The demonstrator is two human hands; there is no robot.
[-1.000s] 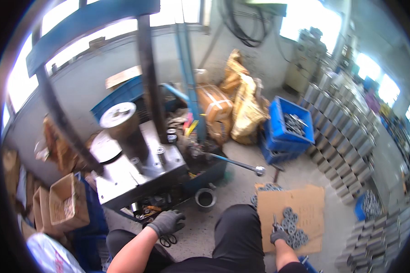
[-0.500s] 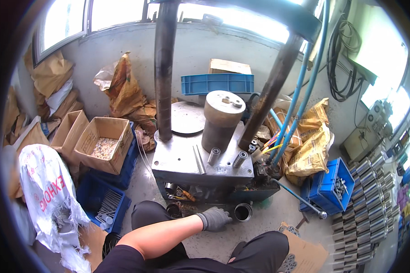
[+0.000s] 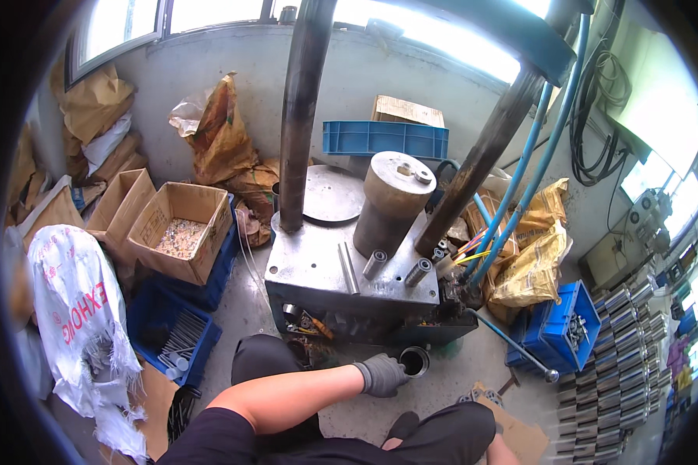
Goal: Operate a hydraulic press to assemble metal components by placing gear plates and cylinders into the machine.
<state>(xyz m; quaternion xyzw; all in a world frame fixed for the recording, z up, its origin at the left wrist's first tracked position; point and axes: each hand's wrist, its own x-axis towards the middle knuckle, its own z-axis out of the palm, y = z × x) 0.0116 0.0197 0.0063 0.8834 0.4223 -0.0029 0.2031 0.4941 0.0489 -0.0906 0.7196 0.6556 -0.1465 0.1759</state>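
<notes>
My left hand [image 3: 384, 375], in a grey glove, reaches low over the floor in front of the press. Its fingers are curled, and their tips come up against the near-left side of an upright metal tube [image 3: 415, 361] with a dark inside. Whatever they may hold is hidden. Of my right arm only a strip of bare forearm shows beyond the right knee; that hand is out of sight. On the press table [image 3: 310, 280] stand a thick steel cylinder [image 3: 389, 211], a leaning rod [image 3: 348, 269], a short sleeve [image 3: 375, 265] and a bearing-ended shaft [image 3: 419, 272].
Blue bins [image 3: 171, 335] with metal rods and cardboard boxes [image 3: 182, 234] stand left, beside a white sack [image 3: 77, 310]. Right are a lever with a ball end [image 3: 551, 376], a blue crate [image 3: 554, 329] and stacked steel tubes [image 3: 620, 372]. Flat cardboard [image 3: 523, 426] lies near my right knee.
My left hand has moved right, up against the upright tube. My right forearm has come into view at the lower right. The whole view has shifted slightly.
</notes>
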